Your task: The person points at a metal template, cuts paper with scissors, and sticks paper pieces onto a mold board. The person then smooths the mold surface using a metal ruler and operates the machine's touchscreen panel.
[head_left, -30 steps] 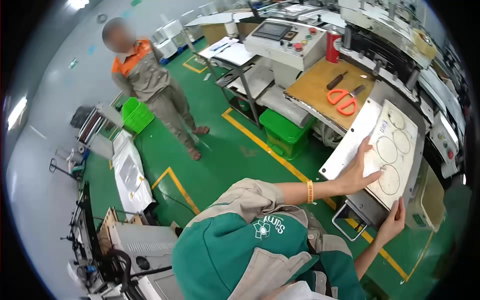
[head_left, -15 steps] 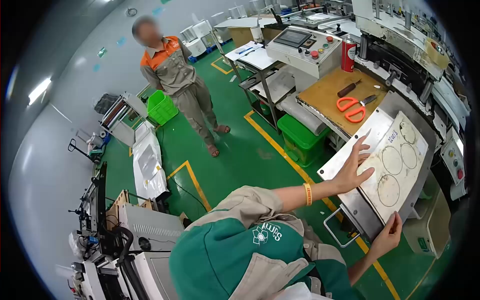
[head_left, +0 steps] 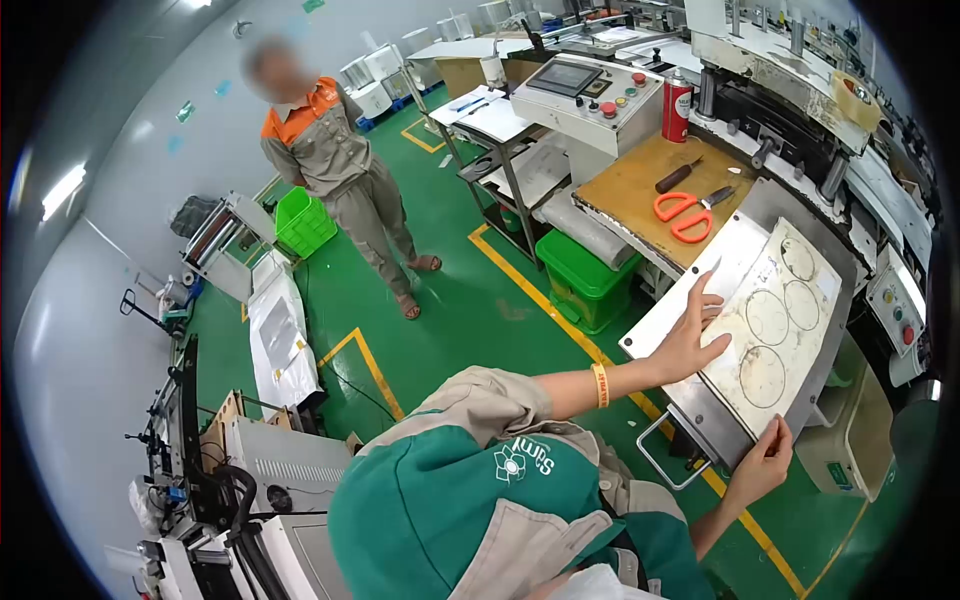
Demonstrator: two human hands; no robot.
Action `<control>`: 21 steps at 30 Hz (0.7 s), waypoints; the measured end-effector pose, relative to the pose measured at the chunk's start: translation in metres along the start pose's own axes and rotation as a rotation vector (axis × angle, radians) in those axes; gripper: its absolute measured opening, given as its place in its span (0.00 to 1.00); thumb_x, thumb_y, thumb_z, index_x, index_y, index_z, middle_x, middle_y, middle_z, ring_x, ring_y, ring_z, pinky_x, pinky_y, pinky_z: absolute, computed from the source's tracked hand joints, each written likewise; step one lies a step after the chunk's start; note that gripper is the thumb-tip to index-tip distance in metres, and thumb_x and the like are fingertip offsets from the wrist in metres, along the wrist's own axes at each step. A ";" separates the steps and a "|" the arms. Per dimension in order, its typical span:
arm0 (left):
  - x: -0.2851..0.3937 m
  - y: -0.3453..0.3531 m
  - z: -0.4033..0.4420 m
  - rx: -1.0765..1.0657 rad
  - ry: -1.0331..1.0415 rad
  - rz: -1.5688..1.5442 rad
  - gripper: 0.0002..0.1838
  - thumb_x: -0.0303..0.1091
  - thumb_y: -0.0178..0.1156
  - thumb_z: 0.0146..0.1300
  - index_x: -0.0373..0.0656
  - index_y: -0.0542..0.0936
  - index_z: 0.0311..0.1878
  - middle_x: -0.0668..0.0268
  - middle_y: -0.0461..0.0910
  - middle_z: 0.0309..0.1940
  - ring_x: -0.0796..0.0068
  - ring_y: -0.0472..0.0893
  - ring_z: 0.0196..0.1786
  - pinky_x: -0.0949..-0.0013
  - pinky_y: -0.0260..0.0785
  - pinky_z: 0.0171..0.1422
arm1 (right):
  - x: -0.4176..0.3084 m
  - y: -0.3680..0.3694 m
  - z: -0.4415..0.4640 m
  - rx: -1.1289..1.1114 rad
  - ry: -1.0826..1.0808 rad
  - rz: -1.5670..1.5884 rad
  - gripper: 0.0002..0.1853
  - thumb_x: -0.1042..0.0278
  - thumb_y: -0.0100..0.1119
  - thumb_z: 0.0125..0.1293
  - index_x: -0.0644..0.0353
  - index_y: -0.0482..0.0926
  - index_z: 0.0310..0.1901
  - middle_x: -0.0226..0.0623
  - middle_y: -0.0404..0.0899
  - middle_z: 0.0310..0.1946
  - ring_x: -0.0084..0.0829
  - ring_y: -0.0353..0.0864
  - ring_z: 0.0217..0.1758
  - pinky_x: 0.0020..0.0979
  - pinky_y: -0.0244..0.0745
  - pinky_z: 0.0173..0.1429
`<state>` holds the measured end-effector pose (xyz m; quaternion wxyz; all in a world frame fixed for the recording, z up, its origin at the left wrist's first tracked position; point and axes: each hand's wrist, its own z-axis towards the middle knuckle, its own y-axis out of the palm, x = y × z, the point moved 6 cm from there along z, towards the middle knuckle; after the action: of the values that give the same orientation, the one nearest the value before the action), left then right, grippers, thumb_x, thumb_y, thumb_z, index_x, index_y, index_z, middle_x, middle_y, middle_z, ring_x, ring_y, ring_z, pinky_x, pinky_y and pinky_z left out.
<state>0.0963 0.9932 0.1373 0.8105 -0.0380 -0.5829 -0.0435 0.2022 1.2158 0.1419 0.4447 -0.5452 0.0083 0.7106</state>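
A thin cream plate marked with several circle outlines lies tilted on the metal bed of a machine at the right. My left hand, with a yellow band on the wrist, rests across the plate's left edge with fingers spread. At the plate's near corner, my right hand pinches the edge between thumb and fingers. A white panel lies beside the plate, partly under my left hand.
Orange-handled scissors and a dark-handled tool lie on a brown board, near a red spray can. A control box stands behind. A green bin sits below. Another person stands at the left.
The whole view has shifted slightly, so most things appear further left. Both hands stay at about the same places on the plate.
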 end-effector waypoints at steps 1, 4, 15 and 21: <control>0.000 0.000 0.000 0.000 0.025 -0.015 0.49 0.29 0.59 0.63 0.49 0.33 0.74 0.48 0.59 0.62 0.51 0.65 0.67 0.55 0.58 0.71 | -0.001 0.000 0.000 0.023 -0.048 -0.012 0.11 0.65 0.57 0.69 0.62 0.82 0.46 0.37 0.78 0.32 0.29 0.75 0.33 0.30 0.71 0.37; 0.002 0.000 0.000 -0.005 0.026 -0.033 0.49 0.27 0.59 0.62 0.47 0.32 0.74 0.47 0.60 0.61 0.52 0.65 0.67 0.55 0.56 0.73 | -0.003 0.001 -0.003 0.037 -0.057 -0.036 0.10 0.66 0.58 0.69 0.61 0.83 0.45 0.38 0.78 0.31 0.29 0.74 0.32 0.32 0.71 0.36; -0.001 0.001 0.000 -0.032 0.092 -0.005 0.51 0.26 0.59 0.61 0.42 0.30 0.73 0.43 0.61 0.61 0.52 0.63 0.69 0.57 0.53 0.75 | -0.014 -0.005 -0.003 0.121 -0.159 -0.026 0.07 0.71 0.60 0.65 0.63 0.83 0.42 0.36 0.75 0.27 0.26 0.70 0.24 0.28 0.67 0.30; 0.004 0.002 -0.004 -0.041 0.104 -0.147 0.50 0.24 0.59 0.60 0.43 0.32 0.73 0.45 0.61 0.61 0.51 0.64 0.69 0.56 0.54 0.74 | 0.010 -0.003 0.002 0.074 0.079 0.167 0.07 0.70 0.60 0.66 0.63 0.83 0.40 0.33 0.76 0.27 0.19 0.69 0.25 0.22 0.63 0.27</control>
<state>0.1011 0.9948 0.1399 0.8333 -0.0091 -0.5402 -0.1168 0.2028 1.2251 0.1360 0.4030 -0.5532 0.0977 0.7225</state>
